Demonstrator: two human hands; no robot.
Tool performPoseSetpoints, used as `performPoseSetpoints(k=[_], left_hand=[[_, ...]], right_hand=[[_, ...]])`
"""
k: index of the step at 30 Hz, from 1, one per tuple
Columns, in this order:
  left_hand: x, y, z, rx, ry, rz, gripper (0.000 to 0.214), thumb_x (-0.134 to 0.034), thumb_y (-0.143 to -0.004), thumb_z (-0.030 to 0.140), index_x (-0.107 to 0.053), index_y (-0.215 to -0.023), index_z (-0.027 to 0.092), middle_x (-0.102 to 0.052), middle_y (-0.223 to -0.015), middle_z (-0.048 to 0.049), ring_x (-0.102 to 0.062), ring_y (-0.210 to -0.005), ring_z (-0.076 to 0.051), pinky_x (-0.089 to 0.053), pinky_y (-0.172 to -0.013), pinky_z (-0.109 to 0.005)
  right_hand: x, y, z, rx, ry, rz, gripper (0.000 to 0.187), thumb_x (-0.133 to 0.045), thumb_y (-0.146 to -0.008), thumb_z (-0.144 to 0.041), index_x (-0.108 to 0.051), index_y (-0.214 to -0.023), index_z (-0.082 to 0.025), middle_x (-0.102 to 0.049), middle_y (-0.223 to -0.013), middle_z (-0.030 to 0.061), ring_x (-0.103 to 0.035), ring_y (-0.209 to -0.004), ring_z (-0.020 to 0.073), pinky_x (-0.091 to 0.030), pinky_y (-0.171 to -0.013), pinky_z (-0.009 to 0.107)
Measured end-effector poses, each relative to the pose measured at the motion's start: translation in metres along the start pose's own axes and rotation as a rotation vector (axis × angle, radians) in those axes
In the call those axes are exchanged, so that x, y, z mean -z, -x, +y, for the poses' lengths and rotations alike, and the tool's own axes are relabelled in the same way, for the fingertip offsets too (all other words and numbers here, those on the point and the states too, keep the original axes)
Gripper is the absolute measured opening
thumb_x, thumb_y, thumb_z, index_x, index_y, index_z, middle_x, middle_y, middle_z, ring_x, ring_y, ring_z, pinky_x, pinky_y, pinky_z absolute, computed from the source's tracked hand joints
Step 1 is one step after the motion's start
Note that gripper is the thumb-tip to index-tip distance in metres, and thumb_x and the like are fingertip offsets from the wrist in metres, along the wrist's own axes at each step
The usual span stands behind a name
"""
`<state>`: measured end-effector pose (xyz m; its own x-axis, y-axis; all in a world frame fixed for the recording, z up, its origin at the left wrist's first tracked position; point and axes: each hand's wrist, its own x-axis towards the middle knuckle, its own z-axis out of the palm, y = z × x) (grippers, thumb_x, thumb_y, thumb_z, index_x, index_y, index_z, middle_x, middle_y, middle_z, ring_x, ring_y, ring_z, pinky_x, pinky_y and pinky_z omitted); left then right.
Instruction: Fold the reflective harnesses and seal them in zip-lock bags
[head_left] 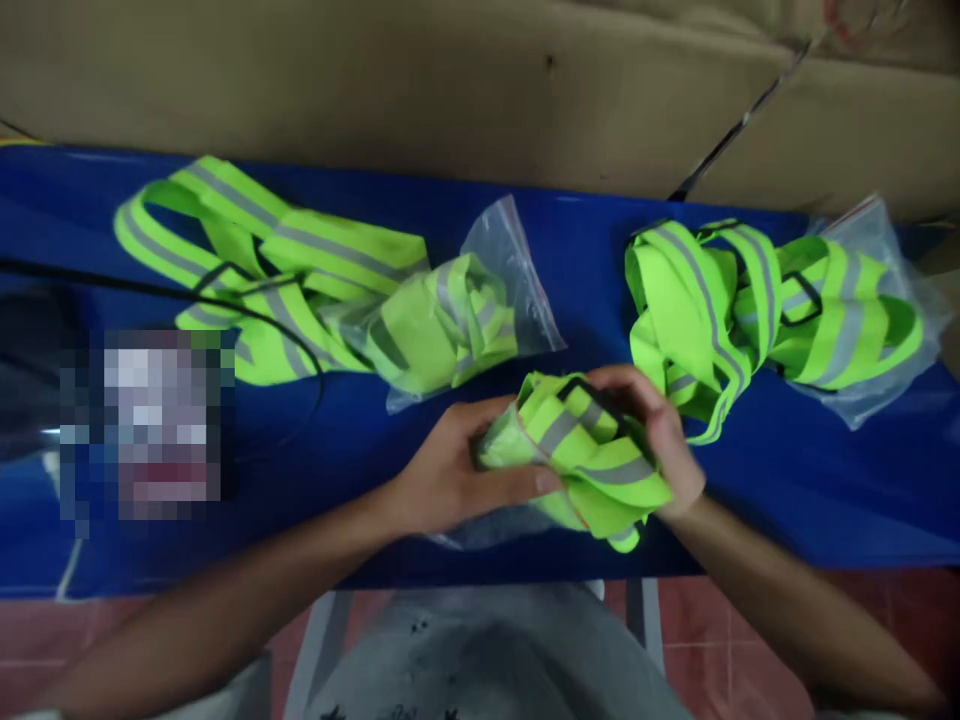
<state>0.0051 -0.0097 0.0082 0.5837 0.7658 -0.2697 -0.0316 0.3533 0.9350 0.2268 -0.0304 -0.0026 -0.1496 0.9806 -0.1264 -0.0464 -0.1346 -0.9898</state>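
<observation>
My left hand (pixel 457 470) is closed around a clear plastic bag (pixel 499 445), its thumb lying across the front. Partly inside that bag is a bundled neon-yellow reflective belt (pixel 600 460) with grey stripes and a black buckle. My right hand (pixel 664 435) grips the bundle from its right side, fingers curled over the top. Some folds of the belt stick out of the bag between my hands. The lower part of the bag shows under my left wrist.
On the blue table (pixel 750 500), a loose reflective belt (pixel 337 250) lies back left, beside a bagged one (pixel 450 325). More belts (pixel 690 300) lie at right, some over a clear bag (pixel 862 400). Cardboard boxes (pixel 337 90) line the back. A black cable (pixel 150 285) crosses the left.
</observation>
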Motion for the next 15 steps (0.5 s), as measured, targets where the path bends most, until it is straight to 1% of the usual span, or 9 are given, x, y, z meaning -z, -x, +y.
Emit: performPoseSetpoints(k=[2,4,8,12,14,15], left_hand=[[0.000,0.003,-0.001,0.024,0.057,-0.001,0.031,-0.084,-0.080,0.033,-0.072,-0.103,0.015,-0.068,-0.079,0.0001,-0.055,-0.064,-0.010,-0.045,-0.058,-0.020],[0.000,0.004,-0.002,0.011,0.041,0.000,0.029,-0.084,-0.079,0.030,-0.072,-0.101,0.015,-0.068,-0.078,0.0007,-0.054,-0.063,-0.009,-0.046,-0.060,-0.020],[0.000,-0.002,0.000,0.003,-0.054,0.048,0.033,-0.083,-0.081,0.035,-0.071,-0.104,0.014,-0.070,-0.085,-0.0020,-0.058,-0.070,-0.012,-0.050,-0.066,-0.022],[0.000,-0.007,0.001,-0.067,-0.199,0.119,0.038,-0.083,-0.081,0.042,-0.071,-0.104,0.014,-0.070,-0.087,-0.0033,-0.060,-0.074,-0.014,-0.048,-0.067,-0.024],[0.000,-0.005,0.001,-0.073,-0.251,0.140,0.039,-0.083,-0.081,0.043,-0.071,-0.104,0.014,-0.070,-0.086,-0.0030,-0.059,-0.073,-0.014,-0.047,-0.065,-0.024],[0.000,-0.004,0.000,-0.062,-0.268,0.147,0.040,-0.083,-0.081,0.044,-0.071,-0.104,0.014,-0.070,-0.085,-0.0028,-0.058,-0.072,-0.013,-0.047,-0.064,-0.023]], right_hand=[[0.000,0.005,0.001,0.005,0.020,-0.057,0.058,-0.054,-0.087,-0.077,-0.070,-0.121,-0.032,-0.075,-0.110,0.0057,-0.073,-0.097,0.0280,-0.063,-0.080,0.039],[0.001,0.007,0.002,0.018,0.003,-0.085,0.059,-0.052,-0.088,-0.078,-0.068,-0.124,-0.034,-0.075,-0.115,0.0052,-0.073,-0.102,0.0285,-0.064,-0.084,0.038],[0.007,-0.002,-0.001,0.042,-0.001,-0.114,0.062,-0.050,-0.091,-0.076,-0.068,-0.128,-0.030,-0.073,-0.124,0.0055,-0.071,-0.112,0.0286,-0.061,-0.094,0.040],[0.013,-0.011,-0.008,0.086,0.078,-0.107,0.072,-0.043,-0.090,-0.082,-0.068,-0.131,-0.028,-0.073,-0.124,0.0060,-0.070,-0.114,0.0278,-0.058,-0.098,0.039],[0.014,-0.012,-0.010,0.148,0.133,-0.128,0.074,-0.047,-0.089,-0.082,-0.065,-0.136,-0.028,-0.070,-0.131,0.0067,-0.068,-0.120,0.0281,-0.057,-0.102,0.039],[0.013,-0.012,-0.011,0.185,0.173,-0.150,0.072,-0.054,-0.088,-0.079,-0.063,-0.139,-0.028,-0.068,-0.135,0.0071,-0.067,-0.122,0.0283,-0.056,-0.103,0.039]])
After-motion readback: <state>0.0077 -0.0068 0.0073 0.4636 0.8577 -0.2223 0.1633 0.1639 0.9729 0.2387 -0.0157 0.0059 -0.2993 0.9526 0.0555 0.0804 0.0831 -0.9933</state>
